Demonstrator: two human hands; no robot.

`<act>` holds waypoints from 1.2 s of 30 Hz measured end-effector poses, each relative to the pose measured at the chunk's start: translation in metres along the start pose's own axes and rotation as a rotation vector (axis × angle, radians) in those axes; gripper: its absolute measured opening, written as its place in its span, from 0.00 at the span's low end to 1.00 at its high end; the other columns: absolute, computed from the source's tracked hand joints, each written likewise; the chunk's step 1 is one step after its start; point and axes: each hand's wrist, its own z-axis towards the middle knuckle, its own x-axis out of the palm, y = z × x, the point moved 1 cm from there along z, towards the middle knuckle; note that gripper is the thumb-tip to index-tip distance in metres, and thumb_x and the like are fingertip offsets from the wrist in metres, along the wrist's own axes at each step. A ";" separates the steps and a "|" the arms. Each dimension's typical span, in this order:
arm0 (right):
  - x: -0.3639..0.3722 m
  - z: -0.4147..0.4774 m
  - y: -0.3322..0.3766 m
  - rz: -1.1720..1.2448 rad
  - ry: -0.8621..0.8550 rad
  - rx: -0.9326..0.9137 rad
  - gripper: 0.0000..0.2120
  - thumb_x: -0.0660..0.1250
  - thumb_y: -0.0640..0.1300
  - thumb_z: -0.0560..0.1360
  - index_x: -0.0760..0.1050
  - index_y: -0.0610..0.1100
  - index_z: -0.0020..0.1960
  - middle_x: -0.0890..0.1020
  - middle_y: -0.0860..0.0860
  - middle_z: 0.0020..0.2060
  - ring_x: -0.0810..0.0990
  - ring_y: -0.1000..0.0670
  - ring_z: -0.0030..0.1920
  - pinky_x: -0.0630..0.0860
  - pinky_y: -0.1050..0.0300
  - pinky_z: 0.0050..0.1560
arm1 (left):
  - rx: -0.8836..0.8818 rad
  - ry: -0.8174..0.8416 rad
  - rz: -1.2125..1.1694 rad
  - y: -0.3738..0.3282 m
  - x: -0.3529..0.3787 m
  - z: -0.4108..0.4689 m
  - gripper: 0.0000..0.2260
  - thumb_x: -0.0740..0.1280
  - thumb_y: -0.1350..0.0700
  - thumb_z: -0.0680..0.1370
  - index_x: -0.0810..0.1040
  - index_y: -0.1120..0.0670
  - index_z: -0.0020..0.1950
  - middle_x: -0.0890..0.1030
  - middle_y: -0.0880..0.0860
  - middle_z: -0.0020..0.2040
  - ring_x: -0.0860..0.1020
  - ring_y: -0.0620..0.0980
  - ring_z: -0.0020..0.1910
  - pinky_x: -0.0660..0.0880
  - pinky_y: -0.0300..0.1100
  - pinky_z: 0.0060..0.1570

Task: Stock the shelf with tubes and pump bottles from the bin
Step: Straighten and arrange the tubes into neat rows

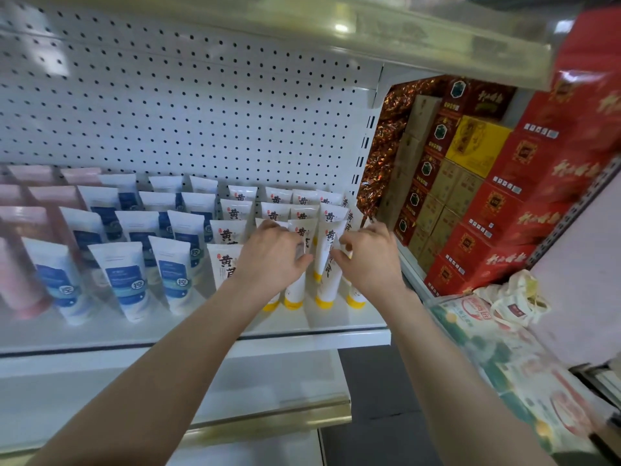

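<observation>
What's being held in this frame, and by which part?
The left hand and right hand each hold a standing yellow-capped tube, fingers curled round its upper body.

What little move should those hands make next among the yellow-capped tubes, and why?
Probably ease the tube upright into its row. The right hand pinches it near the top, the left hand is at its other side, and it looks tilted while the neighbours stand straight on their yellow caps.
</observation>
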 end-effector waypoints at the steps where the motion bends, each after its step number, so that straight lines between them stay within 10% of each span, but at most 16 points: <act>1: -0.001 0.001 -0.001 0.009 0.019 0.010 0.10 0.68 0.51 0.75 0.81 0.44 0.44 0.84 0.48 0.40 0.71 0.42 0.58 0.68 0.49 0.56 | -0.007 -0.009 -0.018 0.001 0.001 0.001 0.13 0.63 0.45 0.77 0.81 0.53 0.46 0.82 0.52 0.43 0.74 0.54 0.58 0.66 0.42 0.49; 14: -0.010 0.012 -0.016 0.098 0.144 -0.033 0.09 0.66 0.42 0.78 0.84 0.48 0.53 0.85 0.50 0.47 0.70 0.43 0.60 0.69 0.49 0.60 | -0.008 -0.105 -0.199 0.005 0.015 0.018 0.09 0.66 0.59 0.76 0.85 0.49 0.48 0.84 0.51 0.41 0.78 0.52 0.47 0.74 0.42 0.43; 36: -0.003 0.019 -0.035 0.241 0.047 -0.106 0.08 0.67 0.40 0.77 0.85 0.48 0.48 0.86 0.53 0.43 0.75 0.45 0.52 0.71 0.51 0.54 | 0.027 -0.086 -0.132 0.004 0.012 0.023 0.10 0.66 0.58 0.77 0.83 0.48 0.55 0.84 0.49 0.49 0.75 0.53 0.56 0.67 0.40 0.46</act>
